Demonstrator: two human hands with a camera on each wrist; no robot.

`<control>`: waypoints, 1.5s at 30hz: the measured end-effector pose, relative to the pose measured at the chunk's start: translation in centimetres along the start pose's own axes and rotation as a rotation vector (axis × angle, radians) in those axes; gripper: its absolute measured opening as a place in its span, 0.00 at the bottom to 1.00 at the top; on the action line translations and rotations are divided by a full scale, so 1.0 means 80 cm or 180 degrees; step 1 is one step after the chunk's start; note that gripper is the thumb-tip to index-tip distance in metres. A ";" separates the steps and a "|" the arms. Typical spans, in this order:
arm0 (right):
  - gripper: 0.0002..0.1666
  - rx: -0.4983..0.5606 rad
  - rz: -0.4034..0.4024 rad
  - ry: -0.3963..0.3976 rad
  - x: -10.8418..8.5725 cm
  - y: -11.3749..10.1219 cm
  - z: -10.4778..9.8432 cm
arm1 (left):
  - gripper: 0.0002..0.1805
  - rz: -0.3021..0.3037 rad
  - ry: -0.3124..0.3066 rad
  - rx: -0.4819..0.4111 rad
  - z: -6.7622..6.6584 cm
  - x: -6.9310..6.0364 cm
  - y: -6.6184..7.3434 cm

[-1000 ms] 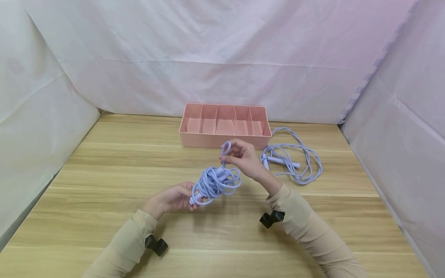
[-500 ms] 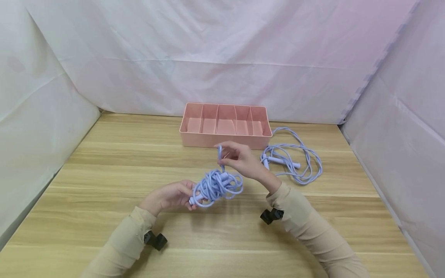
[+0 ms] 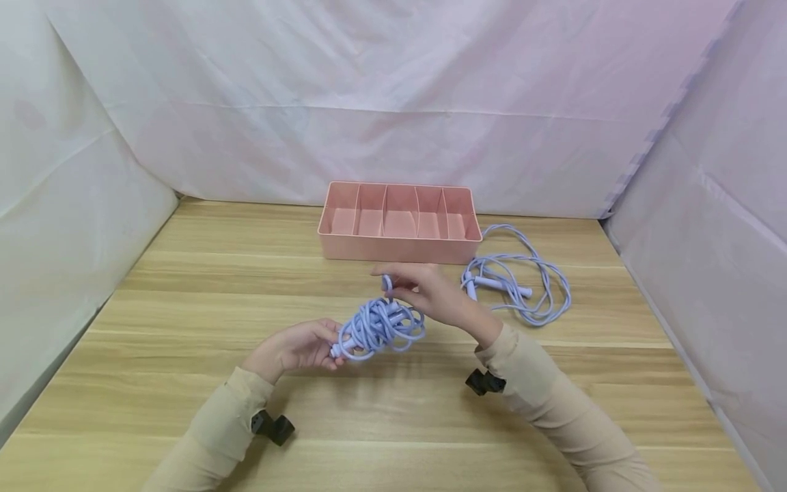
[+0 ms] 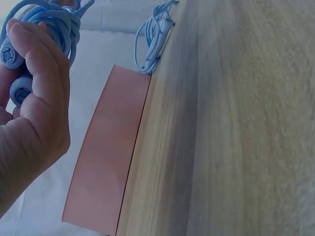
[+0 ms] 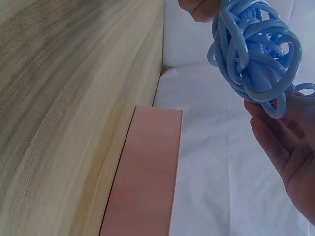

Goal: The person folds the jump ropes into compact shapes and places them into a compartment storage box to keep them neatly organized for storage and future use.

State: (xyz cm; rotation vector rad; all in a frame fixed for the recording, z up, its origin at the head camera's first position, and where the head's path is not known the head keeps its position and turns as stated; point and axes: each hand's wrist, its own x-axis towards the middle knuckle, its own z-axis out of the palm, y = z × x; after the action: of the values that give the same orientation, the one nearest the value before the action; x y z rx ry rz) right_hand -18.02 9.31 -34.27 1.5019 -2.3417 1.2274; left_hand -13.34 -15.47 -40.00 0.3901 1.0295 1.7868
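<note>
A bundled blue jump rope point(image 3: 376, 326) is held above the table, its cord wound round its two handles. My left hand point(image 3: 301, 347) grips the handle ends at the bundle's lower left; both round end caps show beside the fingers in the left wrist view. With thumb and fingers, my right hand point(image 3: 427, 292) pinches a small loop of cord at the top of the bundle. In the right wrist view the tangled coils point(image 5: 258, 54) hang beside the right hand point(image 5: 290, 147).
Behind the hands stands a pink box point(image 3: 399, 249) with several compartments, nothing visible in them. A second blue jump rope point(image 3: 544, 311) lies loosely coiled on the wooden table point(image 3: 184, 307), right of the box. White cloth point(image 3: 369, 82) hangs behind and on both sides.
My right hand has moved down and slightly left, lowering the pinched loop towards the bundle. The bundle has tilted a little and shifted slightly; my left hand keeps its grip.
</note>
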 end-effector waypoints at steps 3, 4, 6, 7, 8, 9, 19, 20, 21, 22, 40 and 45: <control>0.22 -0.0255 -0.0164 0.0027 -0.002 -0.003 -0.001 | 0.14 0.0051 0.0066 -0.0046 0.001 -0.001 -0.001; 0.22 -0.0369 -0.0222 0.0035 -0.004 -0.004 -0.002 | 0.14 0.0060 0.0096 -0.0060 0.001 -0.002 -0.001; 0.22 -0.0591 -0.0333 0.0060 -0.006 -0.005 -0.003 | 0.13 0.0079 0.0135 -0.0094 0.002 -0.002 -0.002; 0.22 -0.0695 -0.0389 0.0086 -0.007 -0.006 -0.004 | 0.13 0.0091 0.0142 -0.0111 0.003 -0.002 -0.002; 0.21 -0.0810 -0.0433 0.0109 -0.009 -0.007 -0.004 | 0.13 0.0108 0.0140 -0.0128 0.003 -0.001 -0.002; 0.21 -0.0902 -0.0474 0.0134 -0.010 -0.007 -0.005 | 0.13 0.0125 0.0132 -0.0134 0.004 -0.001 -0.002; 0.20 -0.0912 -0.0209 -0.0064 -0.003 -0.011 -0.003 | 0.12 -0.0049 0.0440 0.0208 0.010 -0.001 0.004; 0.20 -0.0877 -0.0135 -0.0069 -0.001 -0.011 -0.002 | 0.12 -0.0062 0.0465 0.0234 0.010 0.000 0.005; 0.20 -0.0841 -0.0085 -0.0057 -0.001 -0.011 -0.001 | 0.12 -0.0069 0.0482 0.0240 0.011 0.000 0.005; 0.20 -0.0815 -0.0063 -0.0037 0.000 -0.011 0.000 | 0.13 -0.0071 0.0499 0.0233 0.011 0.000 0.005; 0.18 -0.0837 -0.0289 0.1089 -0.013 0.002 0.030 | 0.08 0.0437 0.0850 -0.0140 0.010 0.001 0.004; 0.17 -0.0776 -0.0398 0.1414 -0.009 0.005 0.035 | 0.12 0.0534 0.0931 -0.0160 0.014 0.004 0.006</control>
State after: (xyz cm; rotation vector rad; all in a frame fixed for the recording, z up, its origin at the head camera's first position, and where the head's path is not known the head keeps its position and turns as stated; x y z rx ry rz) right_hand -17.07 8.04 -36.72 1.1392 -1.9892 1.0662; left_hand -13.07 -14.76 -39.02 0.1909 1.1788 2.0594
